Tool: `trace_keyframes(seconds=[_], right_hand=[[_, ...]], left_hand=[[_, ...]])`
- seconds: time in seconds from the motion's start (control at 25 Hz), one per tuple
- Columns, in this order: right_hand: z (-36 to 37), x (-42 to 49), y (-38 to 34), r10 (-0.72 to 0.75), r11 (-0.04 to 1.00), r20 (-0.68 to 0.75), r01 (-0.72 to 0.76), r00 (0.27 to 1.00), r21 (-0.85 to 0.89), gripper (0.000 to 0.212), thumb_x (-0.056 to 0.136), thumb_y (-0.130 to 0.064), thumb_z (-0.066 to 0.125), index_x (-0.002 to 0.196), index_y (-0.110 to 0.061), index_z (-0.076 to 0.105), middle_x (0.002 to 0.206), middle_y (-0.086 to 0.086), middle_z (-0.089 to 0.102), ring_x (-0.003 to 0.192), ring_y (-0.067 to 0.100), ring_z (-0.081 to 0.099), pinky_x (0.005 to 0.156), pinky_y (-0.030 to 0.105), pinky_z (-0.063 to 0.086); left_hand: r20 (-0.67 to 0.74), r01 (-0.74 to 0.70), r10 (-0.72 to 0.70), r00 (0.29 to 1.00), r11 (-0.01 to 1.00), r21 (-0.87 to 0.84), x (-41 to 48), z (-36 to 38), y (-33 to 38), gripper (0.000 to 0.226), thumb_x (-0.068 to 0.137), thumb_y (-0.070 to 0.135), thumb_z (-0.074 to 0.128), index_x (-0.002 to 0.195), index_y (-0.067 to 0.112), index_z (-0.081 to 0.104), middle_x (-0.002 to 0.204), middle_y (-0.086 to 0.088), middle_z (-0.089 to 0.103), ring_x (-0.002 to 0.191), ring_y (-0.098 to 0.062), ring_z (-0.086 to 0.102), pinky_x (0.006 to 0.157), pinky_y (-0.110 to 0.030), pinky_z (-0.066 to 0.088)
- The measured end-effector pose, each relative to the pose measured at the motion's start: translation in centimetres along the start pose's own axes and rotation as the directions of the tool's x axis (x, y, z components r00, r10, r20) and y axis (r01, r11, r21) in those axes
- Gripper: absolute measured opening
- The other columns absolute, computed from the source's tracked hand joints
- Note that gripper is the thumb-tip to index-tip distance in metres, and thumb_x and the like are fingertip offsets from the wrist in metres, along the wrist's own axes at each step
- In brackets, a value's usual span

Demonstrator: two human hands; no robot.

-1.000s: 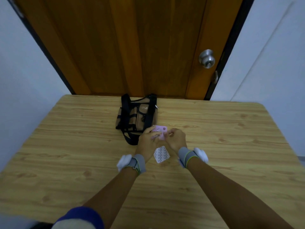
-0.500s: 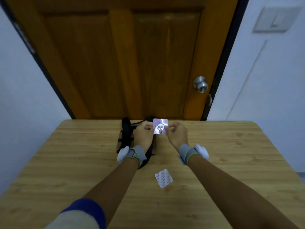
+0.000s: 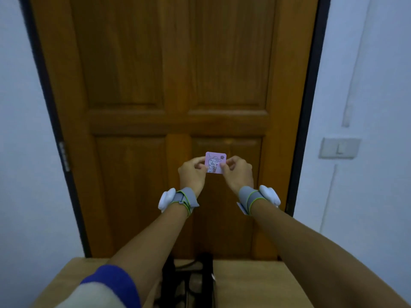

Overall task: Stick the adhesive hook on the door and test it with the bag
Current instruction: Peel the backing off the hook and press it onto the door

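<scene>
A small pink square adhesive hook [image 3: 215,162] with a cartoon rabbit and a metal hook is held up in front of the brown wooden door [image 3: 142,85], over its lower right panel. My left hand [image 3: 192,174] pinches the hook's left edge and my right hand [image 3: 239,173] pinches its right edge. Whether the hook touches the door cannot be told. The brown and black bag [image 3: 189,283] lies on the wooden table [image 3: 249,283] at the bottom, partly hidden by my left arm.
The table's far edge stands close against the door. White walls flank the dark door frame, with a light switch [image 3: 339,148] on the right wall. The door knob is hidden behind my right wrist.
Both hands have lifted the pink hook from above the table up toward the door. The view has tilted upward, so the backing paper on the table is out of view.
</scene>
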State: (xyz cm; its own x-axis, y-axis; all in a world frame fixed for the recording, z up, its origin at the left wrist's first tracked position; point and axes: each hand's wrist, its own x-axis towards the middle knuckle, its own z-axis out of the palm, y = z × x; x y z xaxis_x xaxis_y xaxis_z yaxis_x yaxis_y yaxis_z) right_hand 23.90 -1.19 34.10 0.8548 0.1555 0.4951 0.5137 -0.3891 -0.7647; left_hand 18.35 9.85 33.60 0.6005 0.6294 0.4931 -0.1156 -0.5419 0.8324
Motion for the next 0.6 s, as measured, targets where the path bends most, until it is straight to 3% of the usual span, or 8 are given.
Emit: trace_keyframes(seconds=[0.16,0.28,0.4,0.48,0.6], right_hand=[[-0.6,5.1,-4.2,-0.053,0.999,-0.131,0.053,0.990,-0.003,0.018,0.084,-0.032,0.063,0.093,-0.018,0.070,0.092,0.010,0.073,0.090,0.031,0.066,0.071,0.031,0.048],[-1.1,9.1,-6.8,-0.050,0.998,-0.207,0.059,0.977,0.038,0.014,0.082,-0.032,0.065,0.089,-0.021,0.071,0.090,0.008,0.074,0.088,0.029,0.065,0.067,0.026,0.041],[-1.0,12.6,-8.3,-0.075,0.989,-0.211,0.100,0.975,0.112,0.015,0.081,-0.026,0.068,0.089,-0.015,0.073,0.092,0.010,0.074,0.087,0.026,0.067,0.070,0.025,0.044],[-0.8,14.0,-9.0,-0.088,0.983,-0.227,0.122,0.970,0.138,0.015,0.081,-0.023,0.069,0.089,-0.012,0.074,0.092,0.011,0.075,0.085,0.024,0.067,0.071,0.023,0.043],[-0.7,15.7,-9.7,-0.109,0.976,-0.262,0.154,0.959,0.155,0.012,0.079,-0.021,0.071,0.088,-0.013,0.073,0.089,0.009,0.074,0.076,0.018,0.062,0.068,0.022,0.041]], left_hand=[[-0.082,-0.084,0.080,0.993,0.996,-0.035,5.2,-0.5,3.8,0.033,0.084,0.004,0.053,0.108,0.016,0.072,0.094,-0.013,0.077,0.071,-0.026,0.069,0.066,-0.029,0.057],[-0.108,-0.117,0.104,0.989,0.985,-0.125,9.3,-0.3,6.3,0.032,0.085,0.002,0.055,0.109,0.013,0.072,0.099,-0.013,0.076,0.087,-0.027,0.071,0.080,-0.038,0.060],[-0.115,-0.116,0.097,0.989,0.979,-0.167,12.9,0.1,7.4,0.027,0.084,0.004,0.060,0.107,0.012,0.070,0.095,-0.013,0.075,0.085,-0.025,0.071,0.080,-0.040,0.060],[-0.131,-0.092,0.066,0.989,0.976,-0.197,14.5,0.1,7.7,0.026,0.083,0.008,0.064,0.108,0.011,0.066,0.095,-0.012,0.075,0.084,-0.024,0.070,0.076,-0.036,0.059],[-0.170,-0.103,0.063,0.983,0.966,-0.239,16.5,0.3,8.1,0.030,0.078,0.013,0.071,0.106,0.011,0.061,0.086,-0.005,0.072,0.076,-0.017,0.065,0.058,-0.020,0.048]])
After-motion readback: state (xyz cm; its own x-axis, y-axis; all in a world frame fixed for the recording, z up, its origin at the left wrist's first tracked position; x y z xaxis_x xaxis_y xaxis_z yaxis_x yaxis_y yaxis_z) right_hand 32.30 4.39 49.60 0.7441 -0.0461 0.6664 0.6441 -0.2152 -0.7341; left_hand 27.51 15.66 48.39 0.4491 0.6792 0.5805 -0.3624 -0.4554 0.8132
